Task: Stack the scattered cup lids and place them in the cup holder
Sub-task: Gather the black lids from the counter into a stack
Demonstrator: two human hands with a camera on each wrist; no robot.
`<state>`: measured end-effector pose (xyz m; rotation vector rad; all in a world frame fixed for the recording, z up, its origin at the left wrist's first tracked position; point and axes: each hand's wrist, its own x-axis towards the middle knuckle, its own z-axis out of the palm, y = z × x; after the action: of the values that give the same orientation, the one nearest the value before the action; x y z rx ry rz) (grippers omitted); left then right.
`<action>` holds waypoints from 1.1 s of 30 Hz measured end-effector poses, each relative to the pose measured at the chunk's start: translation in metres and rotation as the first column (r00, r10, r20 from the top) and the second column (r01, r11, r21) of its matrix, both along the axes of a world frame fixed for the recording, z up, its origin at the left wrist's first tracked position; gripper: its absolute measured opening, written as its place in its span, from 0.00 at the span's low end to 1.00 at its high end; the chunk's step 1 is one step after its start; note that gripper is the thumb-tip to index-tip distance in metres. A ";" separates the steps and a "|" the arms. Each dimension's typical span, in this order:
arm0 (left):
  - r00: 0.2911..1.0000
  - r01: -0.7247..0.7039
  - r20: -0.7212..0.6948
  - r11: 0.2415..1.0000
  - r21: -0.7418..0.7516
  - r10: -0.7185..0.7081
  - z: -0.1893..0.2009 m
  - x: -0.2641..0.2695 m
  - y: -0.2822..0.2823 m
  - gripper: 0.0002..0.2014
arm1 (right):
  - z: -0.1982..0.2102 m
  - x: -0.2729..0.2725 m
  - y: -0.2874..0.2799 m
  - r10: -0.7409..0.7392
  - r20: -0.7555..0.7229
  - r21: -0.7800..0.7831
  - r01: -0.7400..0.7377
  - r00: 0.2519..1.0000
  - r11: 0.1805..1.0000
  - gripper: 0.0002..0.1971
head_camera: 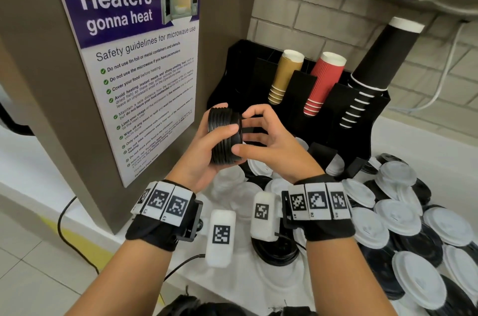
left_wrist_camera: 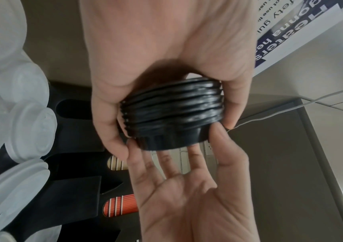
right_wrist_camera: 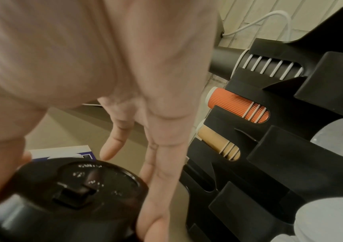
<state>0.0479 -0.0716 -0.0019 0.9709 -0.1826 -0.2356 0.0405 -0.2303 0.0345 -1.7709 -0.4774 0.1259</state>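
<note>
My left hand (head_camera: 223, 119) grips a stack of several black cup lids (head_camera: 225, 136) held on its side, in the air in front of the black cup holder (head_camera: 294, 114). The thumb lies across the near rim and the fingers wrap the far side. My right hand (head_camera: 248, 132) is open, its straight, spread fingers touching the stack's top face from the right. The left wrist view shows the ribbed stack (left_wrist_camera: 170, 113) between my left thumb and fingers, with my right palm (left_wrist_camera: 187, 204) facing it. In the right wrist view the top lid (right_wrist_camera: 73, 193) sits under my straight fingers (right_wrist_camera: 160, 163).
The holder carries brown cups (head_camera: 284, 75), red cups (head_camera: 326, 80) and black cups (head_camera: 375, 62). Loose white lids (head_camera: 398, 217) and black lids (head_camera: 274, 251) cover the white counter at right. A brown cabinet side with a microwave poster (head_camera: 134, 70) stands close on the left.
</note>
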 end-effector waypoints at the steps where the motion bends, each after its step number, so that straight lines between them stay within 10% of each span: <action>1: 1.000 -0.016 -0.003 1.000 -0.006 0.016 0.000 0.001 0.000 0.32 | 0.003 0.004 -0.002 0.005 -0.005 -0.020 -0.005 1.000 1.000 0.23; 6: 0.989 -0.129 -0.068 0.992 0.000 0.128 0.001 0.009 0.007 0.35 | 0.014 0.058 -0.014 -0.195 0.018 -0.474 0.180 0.981 0.862 0.13; 10: 0.984 -0.151 -0.100 0.988 -0.023 0.148 -0.001 0.012 0.013 0.33 | -0.015 0.099 -0.015 -0.072 -0.078 -0.991 -0.070 0.994 0.118 0.26; 12: 0.987 -0.139 -0.090 0.990 -0.031 0.136 -0.001 0.013 0.015 0.31 | -0.031 0.104 -0.013 -0.075 -0.140 -0.989 -0.142 0.987 -0.027 0.33; 16: 0.990 -0.121 -0.068 0.992 -0.015 0.120 -0.002 0.013 0.018 0.30 | -0.050 0.105 -0.011 -0.148 -0.163 -0.986 -0.165 0.975 0.001 0.47; 23: 0.983 -0.167 -0.076 0.986 0.002 0.167 -0.002 0.013 0.026 0.29 | -0.034 0.100 -0.009 -0.138 -0.164 -0.986 -0.156 0.977 0.064 0.42; 29: 0.980 -0.190 -0.057 0.982 0.013 0.190 0.004 0.013 0.030 0.38 | 0.009 0.105 0.017 -0.001 -0.150 -0.919 -0.139 0.989 0.370 0.42; 33: 0.980 -0.190 -0.063 0.982 0.008 0.190 0.002 0.013 0.032 0.37 | -0.006 0.118 0.023 -0.003 -0.081 -0.992 -0.080 0.997 0.098 0.28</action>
<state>0.0607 -0.0399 0.0002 0.9744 -0.0312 -0.0909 0.1582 -0.2071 0.0287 -3.1597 -0.3845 0.7132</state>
